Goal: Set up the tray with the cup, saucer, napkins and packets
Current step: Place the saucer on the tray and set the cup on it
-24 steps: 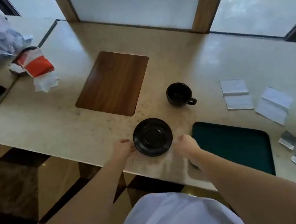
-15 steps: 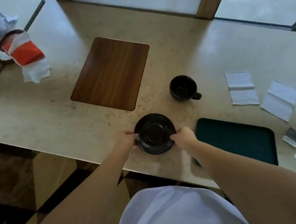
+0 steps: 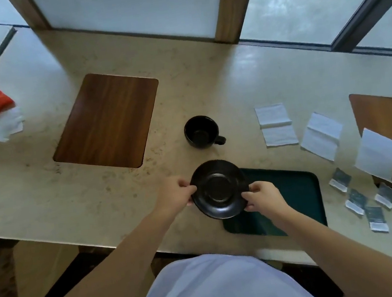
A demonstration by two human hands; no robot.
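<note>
Saucer (image 3: 220,188), now lifted: round, glossy black.

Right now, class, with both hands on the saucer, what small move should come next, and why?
Probably carry the saucer a little further right and lower it onto the tray. Both hands, left and right, pinch its rim, and it already overlaps the bare tray's left edge.

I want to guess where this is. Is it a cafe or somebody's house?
Probably a cafe or hotel lounge, though I can't be sure: a long stone counter with inset wooden panels, a serving tray, and little packets.
</note>
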